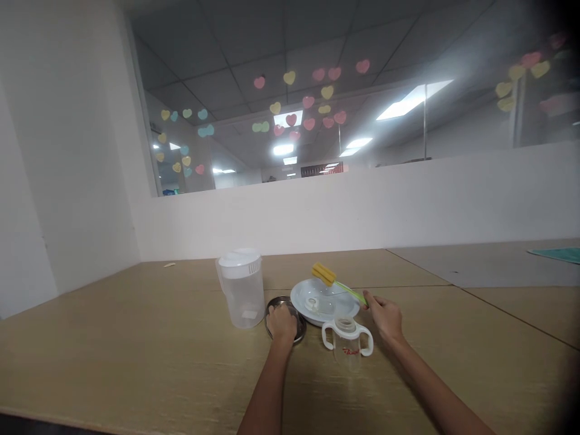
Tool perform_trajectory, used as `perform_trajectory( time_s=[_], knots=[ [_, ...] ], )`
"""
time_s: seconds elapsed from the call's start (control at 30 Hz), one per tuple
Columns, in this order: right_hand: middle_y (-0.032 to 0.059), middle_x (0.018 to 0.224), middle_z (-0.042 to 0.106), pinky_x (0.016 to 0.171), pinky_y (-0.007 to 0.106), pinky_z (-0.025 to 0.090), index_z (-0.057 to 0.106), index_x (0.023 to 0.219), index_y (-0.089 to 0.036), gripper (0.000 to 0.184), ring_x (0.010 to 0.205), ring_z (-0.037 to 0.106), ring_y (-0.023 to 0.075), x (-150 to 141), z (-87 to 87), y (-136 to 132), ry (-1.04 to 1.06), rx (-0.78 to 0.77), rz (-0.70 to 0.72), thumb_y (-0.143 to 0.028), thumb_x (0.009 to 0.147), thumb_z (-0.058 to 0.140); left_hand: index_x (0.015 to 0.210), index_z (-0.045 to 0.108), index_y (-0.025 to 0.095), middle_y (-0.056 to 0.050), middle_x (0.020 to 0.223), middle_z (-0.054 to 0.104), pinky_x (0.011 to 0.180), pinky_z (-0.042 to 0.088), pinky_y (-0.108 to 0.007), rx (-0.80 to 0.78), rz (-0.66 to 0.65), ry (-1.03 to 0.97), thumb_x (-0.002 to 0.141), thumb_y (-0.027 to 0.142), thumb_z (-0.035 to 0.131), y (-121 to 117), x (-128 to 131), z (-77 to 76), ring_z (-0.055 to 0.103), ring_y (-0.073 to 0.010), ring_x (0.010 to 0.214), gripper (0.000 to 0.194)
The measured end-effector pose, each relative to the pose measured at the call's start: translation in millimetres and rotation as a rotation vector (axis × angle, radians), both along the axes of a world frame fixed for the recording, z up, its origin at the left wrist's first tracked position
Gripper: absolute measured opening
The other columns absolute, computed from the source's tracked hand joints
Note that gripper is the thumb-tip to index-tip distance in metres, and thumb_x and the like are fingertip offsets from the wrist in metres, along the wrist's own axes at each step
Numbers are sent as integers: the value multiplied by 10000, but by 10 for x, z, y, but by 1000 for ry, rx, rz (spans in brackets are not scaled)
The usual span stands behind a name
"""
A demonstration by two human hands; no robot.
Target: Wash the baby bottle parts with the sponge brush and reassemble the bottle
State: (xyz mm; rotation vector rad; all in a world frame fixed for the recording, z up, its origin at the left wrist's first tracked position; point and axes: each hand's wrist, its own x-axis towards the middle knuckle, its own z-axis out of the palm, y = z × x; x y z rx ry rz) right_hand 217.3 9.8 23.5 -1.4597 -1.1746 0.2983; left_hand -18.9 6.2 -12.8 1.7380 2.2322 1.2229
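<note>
My left hand point(281, 322) lies curled over a small round metal dish point(285, 319) on the wooden table. My right hand point(384, 314) pinches the green handle of a bottle brush point(338, 283), whose yellow sponge head is raised over a white plate point(322, 300). A small clear round piece lies in the plate. In front of the plate, between my hands, stands a clear baby cup with two white handles point(347, 340). Left of the metal dish stands a clear plastic pitcher with a white lid point(241, 288).
The wooden table point(136, 338) runs to a white wall at the left and a low white partition behind. A grey mat point(489, 266) covers the far right of the table, with a teal sheet point(557, 254) at its edge. Paper hearts dot the glass above.
</note>
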Motion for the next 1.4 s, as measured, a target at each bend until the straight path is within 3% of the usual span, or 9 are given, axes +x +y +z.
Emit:
perform_trajectory(
  time_s=[0.13, 0.23, 0.37, 0.5, 0.6, 0.7, 0.8, 0.97, 1.4],
  knots=[
    [10, 351, 436, 482, 269, 327, 569, 411, -171, 500, 442, 470, 167, 7, -9, 8, -4, -1, -5, -582, 652, 420, 994, 618, 141, -176, 1159, 575, 936, 333, -463, 59, 16, 62, 688, 86, 515, -59, 24, 69, 452, -319, 1136, 327],
    [14, 354, 445, 482, 272, 328, 583, 430, -166, 522, 444, 476, 172, 11, -9, 13, 0, -1, -16, -601, 660, 410, 1145, 546, 164, -155, 1273, 487, 970, 297, -459, 245, 23, 113, 757, 88, 432, -136, 82, 226, 381, -296, 1204, 411],
    [20, 354, 453, 482, 275, 328, 582, 426, -167, 527, 446, 481, 176, 12, 1, 4, 19, 0, -39, -611, 650, 405, 1251, 464, 191, -120, 1253, 498, 977, 306, -420, 501, -170, 196, 826, 83, 327, -183, 258, 495, 408, -247, 1179, 459],
    [26, 360, 465, 486, 278, 333, 586, 440, -166, 516, 446, 486, 180, 29, 8, -9, 44, 1, -76, -599, 642, 393, 1118, 573, 168, -144, 1150, 569, 985, 303, -430, 187, -345, 229, 831, 122, 367, 4, 433, 585, 455, -267, 1138, 357],
    [33, 374, 482, 484, 278, 335, 584, 444, -167, 513, 448, 487, 181, 37, 6, -9, 50, 4, -94, -600, 636, 386, 987, 632, 161, -156, 1112, 599, 952, 354, -417, 51, -413, 226, 745, 213, 577, 220, 487, 526, 503, -289, 1103, 253],
    [30, 364, 475, 477, 277, 331, 579, 432, -171, 515, 437, 480, 179, 25, 4, -10, 40, 3, -85, -603, 640, 390, 947, 640, 168, -127, 1011, 652, 860, 435, -383, -97, -487, 221, 552, 233, 755, 374, 507, 463, 588, -276, 976, 416],
    [22, 351, 462, 480, 274, 329, 577, 425, -175, 508, 441, 484, 179, 3, 8, -21, 30, -1, -64, -592, 652, 399, 930, 637, 158, -113, 953, 671, 789, 473, -372, -206, -526, 231, 539, 270, 770, 437, 534, 449, 628, -242, 872, 429],
    [20, 356, 466, 482, 271, 327, 573, 431, -175, 506, 452, 491, 182, -3, 23, -33, 35, -4, -49, -591, 663, 403, 908, 638, 173, -138, 968, 666, 759, 480, -364, -234, -510, 266, 439, 248, 804, 415, 556, 470, 622, -312, 899, 503],
    [45, 397, 517, 497, 284, 342, 571, 430, -171, 527, 499, 531, 211, 32, 52, -66, 93, -27, -72, -628, 617, 386, 1150, 562, 178, -137, 1128, 609, 872, 424, -362, -309, -506, 424, 631, 452, 695, 230, 482, 649, 551, -303, 1050, 602]
  ],
)
